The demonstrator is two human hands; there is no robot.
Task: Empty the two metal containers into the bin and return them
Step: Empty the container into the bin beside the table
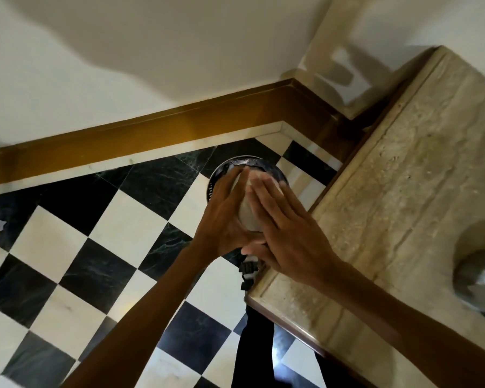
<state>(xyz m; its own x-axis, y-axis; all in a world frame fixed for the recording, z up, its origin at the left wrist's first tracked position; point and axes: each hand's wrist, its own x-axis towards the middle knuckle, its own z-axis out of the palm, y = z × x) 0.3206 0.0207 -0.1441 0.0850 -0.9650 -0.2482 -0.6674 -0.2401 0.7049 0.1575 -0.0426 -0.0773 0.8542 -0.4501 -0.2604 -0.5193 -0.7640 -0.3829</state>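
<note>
I see a checkered floor (67,275) of glossy black and white marble squares, edged by a brown skirting board (151,135) under a plain pale wall (151,51). On my right runs a beige stone counter (403,191), rough and pitted, with a raised lip along its edge.

Down in the floor corner beside the counter stands the bin (248,163), round, with a shiny metal rim; my hands cover most of its mouth, so I cannot tell what lies inside.

Over the bin I hold one metal container (247,217), a smooth, dull silver cup shape, tilted with its mouth towards the bin. My left hand (224,217) wraps its side in a closed grip, fingers stretched along the wall. My right hand (280,219) lies flat with fingers straight, pressed against the container's other side, not curled round it. Its contents are hidden.

The second metal container (482,284) sits on the counter at the far right, a rounded steel bowl shape, partly cut off by the frame edge; its inside is blurred.
</note>
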